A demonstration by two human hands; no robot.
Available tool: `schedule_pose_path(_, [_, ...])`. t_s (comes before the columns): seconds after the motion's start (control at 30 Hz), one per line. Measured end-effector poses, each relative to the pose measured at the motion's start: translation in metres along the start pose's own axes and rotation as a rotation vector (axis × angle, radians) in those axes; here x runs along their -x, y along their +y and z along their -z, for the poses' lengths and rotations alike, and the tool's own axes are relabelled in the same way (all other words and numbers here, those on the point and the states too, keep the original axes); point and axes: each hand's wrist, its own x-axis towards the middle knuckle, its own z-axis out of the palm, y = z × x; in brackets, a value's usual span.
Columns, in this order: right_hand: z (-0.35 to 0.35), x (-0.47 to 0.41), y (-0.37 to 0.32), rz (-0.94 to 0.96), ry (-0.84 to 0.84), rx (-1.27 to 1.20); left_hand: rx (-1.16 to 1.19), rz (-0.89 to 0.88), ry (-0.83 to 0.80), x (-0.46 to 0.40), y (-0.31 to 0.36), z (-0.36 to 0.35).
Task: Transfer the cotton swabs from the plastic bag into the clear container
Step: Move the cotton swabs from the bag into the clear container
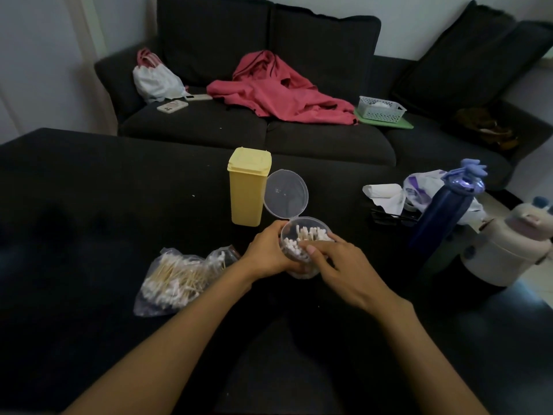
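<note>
1. Clear container (300, 266): round, see-through, standing on the dark table (89, 205) near its front middle; hinged lid (285, 194) swung open and standing up behind the rim
2. Cotton swabs in container (308, 235): a bundle standing on end, white tips up, filling much of the opening
3. Left hand (266, 253): fingers curled round the left side of the clear container, gripping its wall; thumb at the rim
4. Right hand (344, 262): resting over the right side of the container's mouth, fingers bent down onto the swab tips; whether it pinches any swab cannot be told
5. Plastic bag (176, 280): clear, crumpled, lying flat on the table to the left of the left hand, just beside the wrist; it holds a loose heap of swabs with pale wooden sticks and white tips
6. Yellow box (247, 187): tall, lidded, upright, just behind the container and touching the edge of the open lid in this view
7. Blue bottle (446, 205): upright at the right of the table, well apart from the container
8. Cream flask (502, 250): beside the blue bottle, at the table's right edge
9. Crumpled tissue (386, 194): behind the blue bottle
10. Sofa (239, 133): dark, beyond the table, bearing a pink garment (275, 91), a white basket (381, 107), a phone (172, 106) and a white bag (155, 79)
</note>
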Motion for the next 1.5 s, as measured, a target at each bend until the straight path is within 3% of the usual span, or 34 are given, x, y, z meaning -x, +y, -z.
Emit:
schedule_pose_path(0.1, [0.0, 0.0, 0.004, 0.008, 0.05, -0.113, 0.0, 0.021, -0.034, -0.005, -0.006, 0.001])
schedule_pose_path(0.2, [0.002, 0.0, 0.01, 0.01, 0.203, -0.256, -0.02, 0.045, -0.073, -0.006, -0.006, 0.003])
schedule_pose_path(0.4, [0.006, -0.003, 0.013, -0.036, 0.385, -0.116, -0.254, 0.037, -0.092, 0.018, 0.027, 0.016])
schedule_pose_path(0.53, [0.006, -0.004, -0.018, 0.063, 0.493, -0.232, -0.295, -0.042, 0.108, 0.062, 0.037, 0.061])
schedule_pose_path(0.6, [0.0, -0.006, -0.035, 0.037, 0.366, -0.312, -0.377, -0.06, 0.247, 0.081, 0.024, 0.083])
schedule_pose_path(0.7, [-0.022, -0.011, -0.055, -0.052, 0.018, -0.346, -0.494, 0.0, 0.358, 0.097, -0.012, 0.102])
schedule_pose_path(0.93, [-0.061, -0.029, -0.077, -0.182, -0.289, -0.312, -0.602, 0.044, 0.098, 0.105, -0.051, 0.111])
schedule_pose_path(1.07, [-0.063, -0.038, -0.09, -0.199, -0.448, -0.395, -0.559, 0.053, 0.059, 0.103, -0.055, 0.112])
schedule_pose_path(1.17, [-0.069, -0.043, -0.095, -0.183, -0.404, -0.386, -0.363, 0.098, 0.155, 0.101, -0.047, 0.106])
schedule_pose_path(1.3, [-0.079, -0.042, -0.094, -0.148, -0.309, -0.327, -0.495, 0.109, 0.296, 0.101, -0.038, 0.097])
schedule_pose_path(1.5, [-0.082, -0.041, -0.088, -0.057, -0.151, -0.285, -0.271, 0.148, 0.245, 0.099, -0.04, 0.096])
